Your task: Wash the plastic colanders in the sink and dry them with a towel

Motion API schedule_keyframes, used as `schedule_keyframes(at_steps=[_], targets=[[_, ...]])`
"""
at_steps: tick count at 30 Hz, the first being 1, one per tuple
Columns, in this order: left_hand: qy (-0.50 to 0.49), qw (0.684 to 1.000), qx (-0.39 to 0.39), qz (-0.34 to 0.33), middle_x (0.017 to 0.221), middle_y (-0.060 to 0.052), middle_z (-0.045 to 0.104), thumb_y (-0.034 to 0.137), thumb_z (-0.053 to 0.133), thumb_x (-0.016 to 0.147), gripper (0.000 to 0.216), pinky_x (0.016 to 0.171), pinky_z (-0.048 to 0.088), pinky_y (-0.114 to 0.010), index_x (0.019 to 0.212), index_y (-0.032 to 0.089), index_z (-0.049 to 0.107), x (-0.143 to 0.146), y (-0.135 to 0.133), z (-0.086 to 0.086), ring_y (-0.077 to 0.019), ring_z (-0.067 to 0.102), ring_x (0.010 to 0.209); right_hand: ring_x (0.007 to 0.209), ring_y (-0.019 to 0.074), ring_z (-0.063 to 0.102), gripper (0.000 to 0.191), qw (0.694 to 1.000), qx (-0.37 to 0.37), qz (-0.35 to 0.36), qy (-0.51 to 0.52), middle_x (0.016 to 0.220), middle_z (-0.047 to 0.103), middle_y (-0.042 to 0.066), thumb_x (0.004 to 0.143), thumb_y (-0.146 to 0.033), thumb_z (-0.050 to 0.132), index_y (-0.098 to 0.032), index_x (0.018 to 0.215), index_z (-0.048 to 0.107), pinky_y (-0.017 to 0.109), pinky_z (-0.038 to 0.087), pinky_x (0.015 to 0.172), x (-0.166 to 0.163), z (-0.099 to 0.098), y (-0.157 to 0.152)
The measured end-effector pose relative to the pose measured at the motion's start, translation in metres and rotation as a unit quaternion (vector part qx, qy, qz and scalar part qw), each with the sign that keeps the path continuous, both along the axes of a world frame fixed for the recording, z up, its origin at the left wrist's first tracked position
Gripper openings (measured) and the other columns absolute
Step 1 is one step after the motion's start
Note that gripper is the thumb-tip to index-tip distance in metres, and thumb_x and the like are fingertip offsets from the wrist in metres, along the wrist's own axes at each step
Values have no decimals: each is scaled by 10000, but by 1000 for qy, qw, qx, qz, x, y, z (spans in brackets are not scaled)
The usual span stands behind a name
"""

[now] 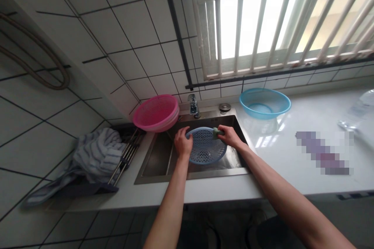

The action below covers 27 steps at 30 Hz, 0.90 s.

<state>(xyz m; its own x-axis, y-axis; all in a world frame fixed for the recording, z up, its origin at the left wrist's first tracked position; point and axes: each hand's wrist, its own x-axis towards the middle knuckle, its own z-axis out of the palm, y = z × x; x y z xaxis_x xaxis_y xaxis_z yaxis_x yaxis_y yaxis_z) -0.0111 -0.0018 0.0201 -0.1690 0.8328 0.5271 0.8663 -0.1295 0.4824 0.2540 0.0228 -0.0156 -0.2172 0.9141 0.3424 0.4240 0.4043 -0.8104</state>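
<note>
A light blue plastic colander [206, 146] with a patterned, perforated wall is tilted over the sink [157, 159], its inside facing me. My left hand [183, 142] is closed on its left rim, the thumb over the edge. At the upper right of the rim, my right hand [230, 136] pinches a small green scrubbing pad [216, 133] and presses it against the colander. Part of the pad is hidden by the fingers. Behind the colander stands the chrome faucet [193, 105]; I cannot make out any water running from it.
Pink baskets [156, 113] rest at the sink's back left corner. A blue basin [264, 103] stands on the right counter, with a drain plug [224, 107] nearer the faucet. A striped cloth [97, 153] and metal rack [125, 155] lie left. A clear bottle [360, 109] is far right.
</note>
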Motion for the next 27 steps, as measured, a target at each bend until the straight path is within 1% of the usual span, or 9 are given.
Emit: schedule_keyframes(at_steps=[3,5,7,9,12,16,20,22,27], targets=[[89,993,10,-72,1416,-87,708,184,721,924,466,1165,456,-446,1379,279,692,19,-5,4,-296,617,1346,717,145,522,94,999,33,27,-22,789,629,-18,808,-241,654,-210,790,567,243,341,662,-7,2,-3],[127,984,1,-122,1443,-71,699,184,725,932,470,1183,434,-454,1387,298,689,28,-7,5,-291,590,1383,724,148,527,100,998,48,40,-28,800,627,-11,821,-230,651,-210,785,561,247,345,674,-12,4,-5],[137,979,-14,-151,1408,-61,722,180,723,942,393,1178,435,-444,1316,300,731,31,-7,5,-281,603,1371,728,151,531,94,997,52,51,-28,798,621,-10,830,-217,643,-211,784,561,250,345,677,-16,5,-7],[125,979,-45,-156,1311,-52,769,194,707,965,266,1121,477,-415,1200,297,778,30,-6,3,-264,670,1268,728,153,535,83,997,48,58,-28,798,628,-10,833,-207,638,-213,788,568,253,345,674,-18,7,-8],[96,981,-86,-147,1205,-32,809,232,674,1005,180,1008,529,-360,1112,298,803,29,-6,1,-234,736,1119,726,156,539,79,997,41,55,-31,804,649,-6,829,-213,656,-214,797,584,256,350,670,-18,9,-8],[50,990,-65,-119,1214,-27,815,272,658,1026,181,971,544,-325,1121,300,809,24,-7,2,-223,751,1120,723,157,534,62,998,49,24,-23,803,645,-2,813,-225,658,-213,805,598,257,350,667,-14,11,-6],[-62,998,-5,-15,1196,-46,824,282,646,1033,192,927,556,-317,1138,268,806,11,-6,2,-231,773,1083,703,153,506,65,999,34,-28,5,770,623,0,786,-243,638,-210,766,586,261,337,649,-9,11,-3],[-97,995,2,23,1162,-58,833,303,662,1024,191,914,560,-328,1136,254,808,5,-5,1,-247,783,1050,697,153,503,56,999,17,-36,22,749,617,-5,780,-255,630,-208,767,602,259,340,641,-8,10,-2],[-94,994,-58,15,1142,-80,835,300,680,1005,183,916,565,-336,1130,244,800,2,-1,-1,-263,784,1044,680,151,500,106,998,-4,-53,20,714,599,-10,770,-295,655,-207,738,604,260,336,614,-5,4,-1]])
